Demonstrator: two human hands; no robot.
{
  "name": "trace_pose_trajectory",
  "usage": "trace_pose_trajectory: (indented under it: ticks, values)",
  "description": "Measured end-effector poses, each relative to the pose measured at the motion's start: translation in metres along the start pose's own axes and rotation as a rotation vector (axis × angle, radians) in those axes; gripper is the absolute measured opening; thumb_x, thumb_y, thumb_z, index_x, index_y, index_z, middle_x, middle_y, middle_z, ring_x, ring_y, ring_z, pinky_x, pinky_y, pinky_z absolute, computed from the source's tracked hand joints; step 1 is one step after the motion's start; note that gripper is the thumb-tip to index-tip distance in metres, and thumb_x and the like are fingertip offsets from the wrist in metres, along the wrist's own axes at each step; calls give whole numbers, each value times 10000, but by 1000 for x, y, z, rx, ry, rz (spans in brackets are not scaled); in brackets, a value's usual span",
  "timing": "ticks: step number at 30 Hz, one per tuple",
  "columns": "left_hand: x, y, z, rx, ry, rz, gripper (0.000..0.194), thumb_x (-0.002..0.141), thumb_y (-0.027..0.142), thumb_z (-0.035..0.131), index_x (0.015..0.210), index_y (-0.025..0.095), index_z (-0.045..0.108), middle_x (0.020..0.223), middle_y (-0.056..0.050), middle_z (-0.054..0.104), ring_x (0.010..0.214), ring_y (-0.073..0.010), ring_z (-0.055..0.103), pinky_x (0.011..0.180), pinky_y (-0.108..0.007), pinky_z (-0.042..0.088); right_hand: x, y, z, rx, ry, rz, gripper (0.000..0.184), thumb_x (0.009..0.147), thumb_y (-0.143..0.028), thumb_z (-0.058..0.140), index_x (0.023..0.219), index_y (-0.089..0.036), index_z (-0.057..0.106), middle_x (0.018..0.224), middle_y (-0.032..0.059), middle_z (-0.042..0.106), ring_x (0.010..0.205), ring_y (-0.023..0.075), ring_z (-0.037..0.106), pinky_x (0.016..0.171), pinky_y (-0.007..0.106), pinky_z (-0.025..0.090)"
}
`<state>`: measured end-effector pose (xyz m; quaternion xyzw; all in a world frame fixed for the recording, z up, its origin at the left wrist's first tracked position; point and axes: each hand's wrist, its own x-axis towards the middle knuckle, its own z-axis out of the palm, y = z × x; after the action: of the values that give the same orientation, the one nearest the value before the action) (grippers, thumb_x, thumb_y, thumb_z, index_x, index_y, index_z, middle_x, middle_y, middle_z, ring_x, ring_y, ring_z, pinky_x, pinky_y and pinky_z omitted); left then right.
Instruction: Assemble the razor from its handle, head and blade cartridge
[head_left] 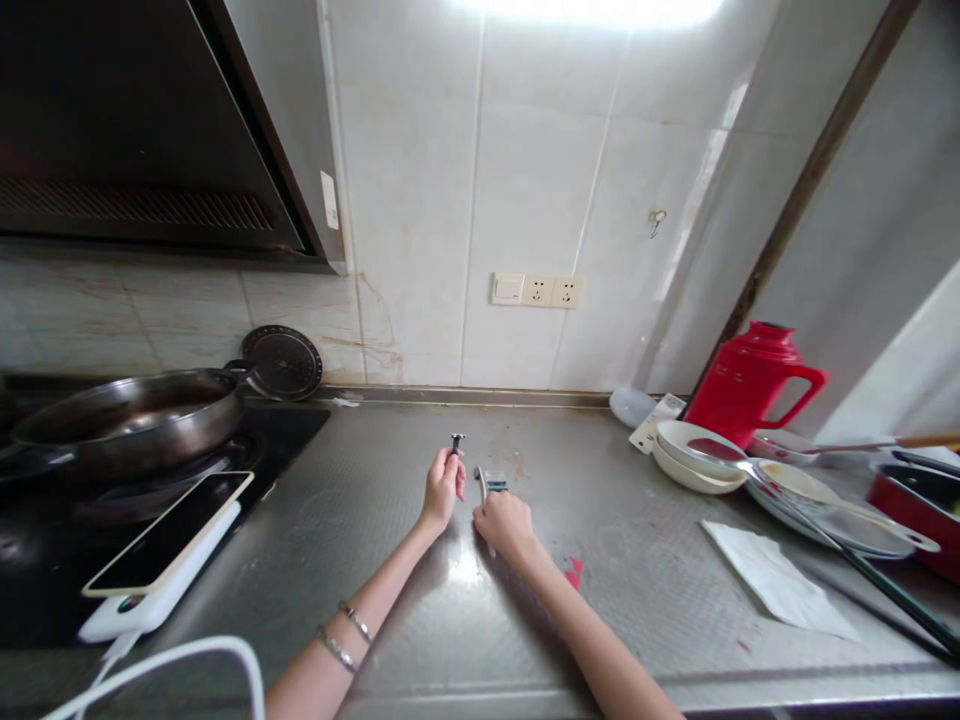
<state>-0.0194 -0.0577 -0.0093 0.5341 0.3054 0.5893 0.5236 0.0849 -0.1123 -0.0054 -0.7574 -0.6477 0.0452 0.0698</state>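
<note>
My left hand is closed around a small dark razor handle whose head sticks up above the fingers. Just to its right, my right hand rests on the steel counter with fingers curled on a small green-and-white razor cartridge pack and a thin pale piece beside it. Both hands sit at the middle of the counter, close together. Two bracelets circle my left forearm.
A wok and a lid sit on the stove at left, with a phone on a power bank and a white cable. Right: red jug, stacked bowls, ladle, folded paper. Wall sockets behind.
</note>
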Motion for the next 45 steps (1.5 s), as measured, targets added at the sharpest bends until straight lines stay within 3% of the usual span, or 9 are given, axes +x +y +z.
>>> trace_pose_trajectory:
  ticks: [9, 18, 24, 28, 32, 36, 45]
  values:
    - [-1, 1, 1, -2, -4, -17, 331, 781, 489, 491, 877, 173, 487, 556, 73, 461, 348, -41, 363, 336, -161, 291, 2, -6, -1, 54, -45, 10, 331, 814, -241, 423, 991, -110, 670, 984, 213, 664, 937, 268, 634, 785, 335, 465]
    - [-1, -2, 1, 26, 4, -15, 331, 783, 490, 484, 873, 171, 494, 555, 70, 467, 343, -43, 366, 340, -166, 277, 5, 0, 3, 62, -15, -27, 372, 841, -347, 402, 931, -109, 673, 938, 200, 675, 866, 288, 649, 712, 338, 475]
    - [-1, -5, 1, 57, 4, 4, 334, 803, 497, 451, 891, 176, 476, 564, 69, 462, 353, -51, 358, 340, -170, 274, 38, 26, -18, 58, 62, -54, 331, 841, -319, 400, 862, -159, 688, 872, 142, 691, 810, 235, 648, 666, 280, 443]
    - [-1, -7, 2, 91, 5, 33, 327, 816, 496, 443, 895, 180, 471, 591, 55, 484, 396, -63, 401, 388, -179, 319, 65, 50, -31, 149, 90, -250, 250, 796, -248, 473, 942, -217, 674, 897, 57, 681, 832, 170, 615, 678, 222, 408]
    - [-3, -7, 3, 88, -39, 77, 302, 838, 471, 437, 904, 180, 481, 641, 24, 528, 533, -101, 508, 552, -225, 420, 79, 64, -21, 259, 60, -411, 235, 787, -247, 501, 928, -206, 685, 925, 48, 650, 795, 142, 590, 683, 207, 401]
    - [-4, -7, 4, 131, -57, 122, 269, 857, 438, 428, 906, 182, 498, 661, 13, 557, 617, -121, 539, 687, -258, 419, 81, 71, -3, 340, 59, -464, 241, 787, -244, 509, 935, -187, 691, 925, 59, 640, 848, 156, 577, 773, 232, 397]
    - [-3, -17, 1, 168, -86, 109, 253, 882, 410, 394, 927, 178, 481, 693, 7, 553, 637, -124, 541, 689, -266, 426, 81, 82, -1, 255, 1, -453, 201, 774, -243, 539, 833, -177, 720, 878, 69, 663, 861, 165, 568, 753, 218, 388]
